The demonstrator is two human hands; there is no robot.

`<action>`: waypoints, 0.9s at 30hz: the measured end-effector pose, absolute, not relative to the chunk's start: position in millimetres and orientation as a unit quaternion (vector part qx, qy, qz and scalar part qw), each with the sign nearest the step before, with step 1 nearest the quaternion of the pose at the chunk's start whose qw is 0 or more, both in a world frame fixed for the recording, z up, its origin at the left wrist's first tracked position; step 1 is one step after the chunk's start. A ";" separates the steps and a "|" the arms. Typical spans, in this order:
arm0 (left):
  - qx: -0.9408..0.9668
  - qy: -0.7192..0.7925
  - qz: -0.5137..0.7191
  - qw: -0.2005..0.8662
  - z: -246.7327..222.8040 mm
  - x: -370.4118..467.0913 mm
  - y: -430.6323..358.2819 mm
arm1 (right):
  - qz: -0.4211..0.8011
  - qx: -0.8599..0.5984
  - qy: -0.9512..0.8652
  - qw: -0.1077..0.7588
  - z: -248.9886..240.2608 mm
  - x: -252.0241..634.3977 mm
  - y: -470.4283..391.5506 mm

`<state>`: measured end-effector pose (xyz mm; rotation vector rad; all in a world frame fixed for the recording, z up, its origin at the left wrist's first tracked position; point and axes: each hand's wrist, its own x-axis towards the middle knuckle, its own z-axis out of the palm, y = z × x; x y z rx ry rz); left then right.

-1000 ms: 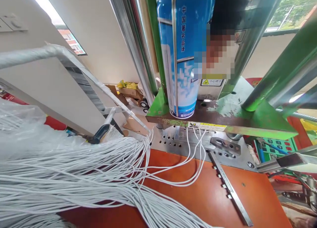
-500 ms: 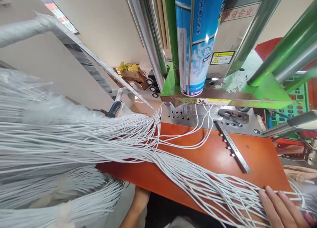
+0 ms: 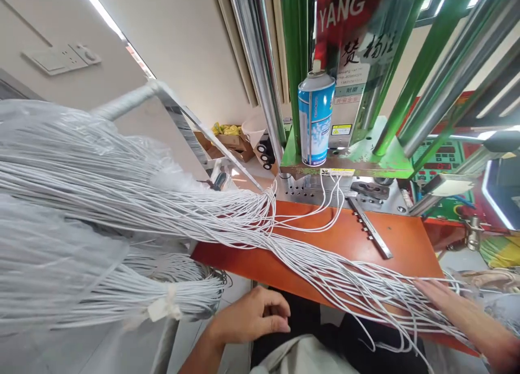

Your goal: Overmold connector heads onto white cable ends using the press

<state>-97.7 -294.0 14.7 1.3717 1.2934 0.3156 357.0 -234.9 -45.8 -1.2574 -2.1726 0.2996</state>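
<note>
- Got white cables [image 3: 312,260] draped across the worktop [image 3: 406,238] to its right edge, lol
- Resting right hand [image 3: 463,309] over them there with flat, released grip
- Dangling left hand [image 3: 252,314] just off front edge with loosely curled, released grip

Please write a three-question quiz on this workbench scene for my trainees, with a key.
1. True or false: the left hand is gripping the white cables.
2. Which object stands on the green machine? A) a hammer B) a spray can C) a teapot
3. Fill in: the metal bar lies on the ____ table.

Key: 1. False; the right hand is over them. 2. B. 3. orange.
</note>
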 end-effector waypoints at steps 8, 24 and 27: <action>0.794 0.553 0.189 0.169 16.1 -52.8 -198.5 | 0.203 -0.453 -0.861 0.109 10.8 195.6 -154.9; 0.645 0.548 0.366 0.387 -13.3 -48.6 -172.1 | 0.394 -0.419 -0.815 0.075 15.0 183.5 -139.6; 0.661 0.515 0.373 0.398 -17.6 -49.7 -172.9 | 0.428 -0.399 -0.811 0.014 23.9 185.7 -138.6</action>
